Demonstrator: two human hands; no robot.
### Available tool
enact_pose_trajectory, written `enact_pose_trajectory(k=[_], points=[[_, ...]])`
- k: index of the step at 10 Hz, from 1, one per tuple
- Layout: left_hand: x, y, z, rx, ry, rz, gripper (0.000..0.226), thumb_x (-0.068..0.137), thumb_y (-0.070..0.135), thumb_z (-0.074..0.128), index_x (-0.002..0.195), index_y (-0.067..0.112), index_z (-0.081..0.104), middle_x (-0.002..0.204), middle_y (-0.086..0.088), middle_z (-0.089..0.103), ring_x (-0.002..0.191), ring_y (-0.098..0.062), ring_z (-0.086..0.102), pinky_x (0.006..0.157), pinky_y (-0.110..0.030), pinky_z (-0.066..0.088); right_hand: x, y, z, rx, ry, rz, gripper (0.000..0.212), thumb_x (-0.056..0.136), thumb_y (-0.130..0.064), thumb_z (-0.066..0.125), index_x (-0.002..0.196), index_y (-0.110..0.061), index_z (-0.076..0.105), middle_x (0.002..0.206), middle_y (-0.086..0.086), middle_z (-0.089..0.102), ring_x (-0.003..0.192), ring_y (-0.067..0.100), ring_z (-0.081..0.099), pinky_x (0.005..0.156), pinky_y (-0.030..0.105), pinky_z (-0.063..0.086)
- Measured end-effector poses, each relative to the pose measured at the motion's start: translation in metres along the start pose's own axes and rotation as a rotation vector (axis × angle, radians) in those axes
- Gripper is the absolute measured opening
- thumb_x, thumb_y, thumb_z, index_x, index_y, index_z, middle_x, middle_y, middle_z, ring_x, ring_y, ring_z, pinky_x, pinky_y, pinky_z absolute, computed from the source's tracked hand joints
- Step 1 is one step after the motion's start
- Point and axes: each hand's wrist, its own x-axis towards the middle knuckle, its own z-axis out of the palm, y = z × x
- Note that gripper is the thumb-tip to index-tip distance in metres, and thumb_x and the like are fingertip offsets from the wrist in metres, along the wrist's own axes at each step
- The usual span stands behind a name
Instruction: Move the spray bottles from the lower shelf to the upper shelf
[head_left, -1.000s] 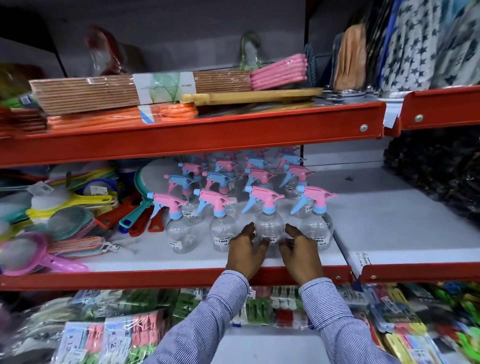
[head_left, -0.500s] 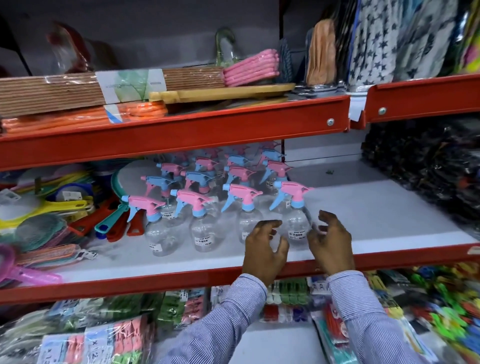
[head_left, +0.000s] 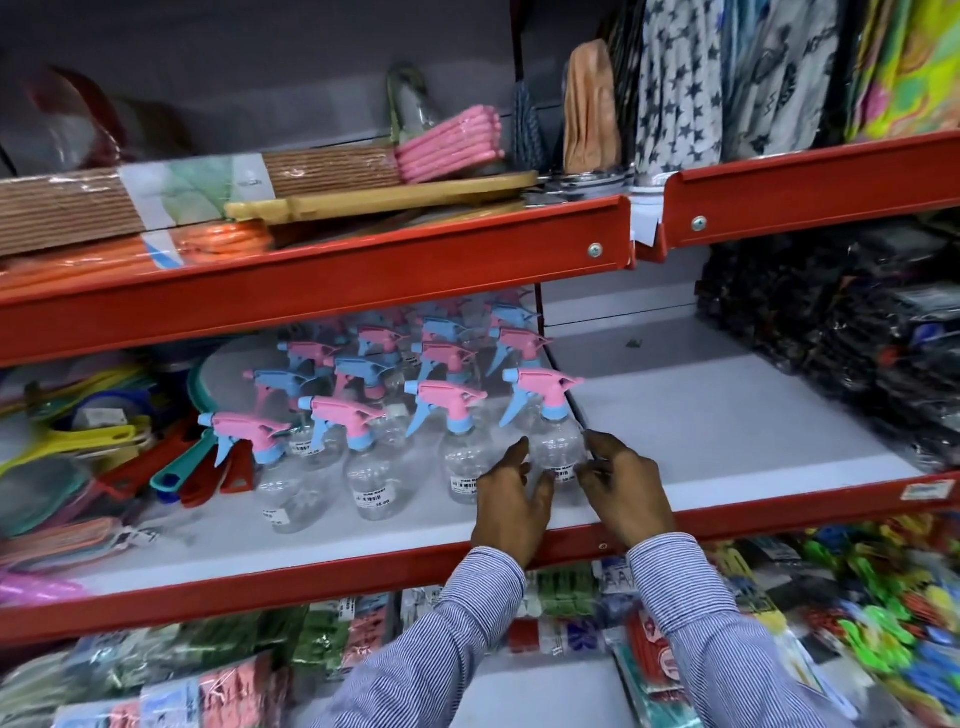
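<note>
Several clear spray bottles (head_left: 374, 478) with pink and blue trigger heads stand in rows on the white middle shelf (head_left: 311, 587). The front right bottle (head_left: 556, 441) stands upright at the shelf's right end. My left hand (head_left: 511, 504) is at its left side and my right hand (head_left: 626, 488) at its right, fingers apart, fingertips touching the clear body near the label. The bottle rests on the shelf. The red-edged upper shelf (head_left: 363, 280) runs just above the bottle heads.
The upper shelf carries a wrapped brown mat bundle (head_left: 104, 202), a wooden board (head_left: 384, 197) and pink sticks (head_left: 449, 145). Coloured plastic strainers (head_left: 104, 447) lie left of the bottles. Dark packets (head_left: 841, 364) fill the right bay's far side. Packets of clips (head_left: 561, 603) lie below.
Both hands have shifted right, from around the third front bottle to either side of the rightmost front bottle. The view has turned to the right as well.
</note>
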Motion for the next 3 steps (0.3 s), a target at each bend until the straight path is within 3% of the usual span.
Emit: enact_pose_trajectory(k=[2, 3], points=[[-0.0011, -0.0005, 0.0009, 0.006, 0.019, 0.022, 0.050, 0.087, 0.025, 0.064, 0.135, 0.019, 0.048, 0.121, -0.007, 0.067, 0.110, -0.018, 0.063, 0.094, -0.036, 0.053, 0.0017, 0.0011, 0.0015, 0.000, -0.024, 0.004, 0.041, 0.087, -0.009, 0.060, 0.126, -0.021, 0.060, 0.109, 0.005, 0.074, 0.092, 0.016, 0.070, 0.085, 0.018, 0.048], [-0.0028, 0.0002, -0.0015, -0.027, 0.055, 0.001, 0.054, 0.088, 0.025, 0.065, 0.137, 0.013, 0.046, 0.124, -0.012, 0.065, 0.109, -0.020, 0.063, 0.093, -0.035, 0.053, -0.0026, -0.0015, -0.0043, 0.092, 0.080, 0.021, 0.035, 0.087, -0.009, 0.064, 0.121, -0.016, 0.063, 0.107, 0.005, 0.073, 0.085, 0.014, 0.067, 0.081, 0.014, 0.047]])
